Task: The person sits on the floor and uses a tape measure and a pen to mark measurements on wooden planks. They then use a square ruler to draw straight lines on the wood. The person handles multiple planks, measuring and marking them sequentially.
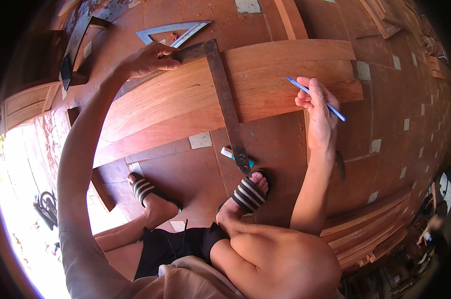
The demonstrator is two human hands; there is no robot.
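Reddish wooden boards (165, 102) lie side by side in front of me, running from the lower left to the upper right. Across them rests a dark, worn carpenter's square (224, 94), its long blade reaching past the near edge toward my foot. My left hand (149, 61) is closed on the square's short arm along the far edge of the boards. Above the right part of the boards, my right hand (320, 109) pinches a blue pen (296, 83), its tip pointing up and left, apart from the wood.
A metal triangle square (193, 32) lies beyond the boards. A small white and teal object (227, 152) sits partly under the blade. Timber is stacked (375, 229) at the lower right, and a dark angled frame (76, 50) stands at the upper left. My sandalled foot (250, 192) is near the blade's end.
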